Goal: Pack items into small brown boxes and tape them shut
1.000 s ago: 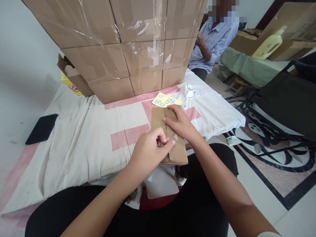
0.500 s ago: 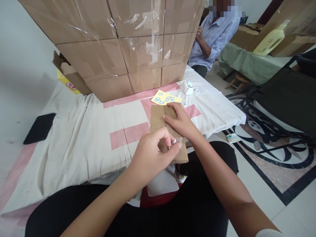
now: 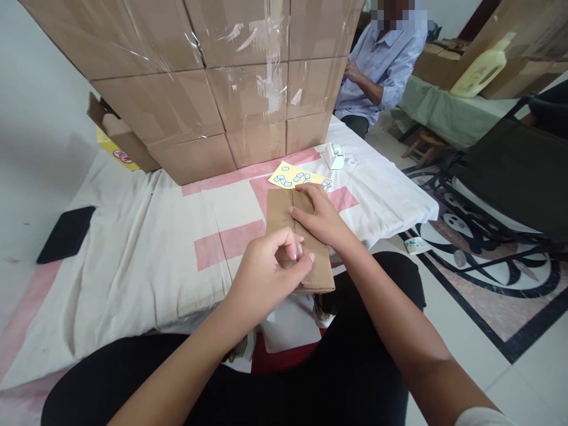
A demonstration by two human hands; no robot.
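A small flat cardboard box [image 3: 279, 204] lies at the table's front edge, its top seam running away from me. My right hand [image 3: 317, 216] holds it on the right side, thumb on top near the seam and fingers over the far right part. Above the near half of the box, my left hand [image 3: 284, 257] is closed in a pinch on a bit of clear tape [image 3: 299, 251], glossy and partly hidden by the fingers. Just beyond the box is a yellow sheet [image 3: 290, 173] with several small white-and-blue labels. Behind it stands a white tape dispenser [image 3: 333, 157].
Taped cardboard cartons [image 3: 248, 89] are stacked at the back of the cloth-covered table [image 3: 146, 236]. A black flat object [image 3: 66, 234] lies left, near an open yellow-and-brown box [image 3: 122, 148]. A person [image 3: 377, 71] sits beyond; a dark chair [image 3: 523, 171] stands right.
My left hand moved right and lifted slightly with the tape, then came back left over the box. My right hand has stayed on the box. The view has shifted slightly.
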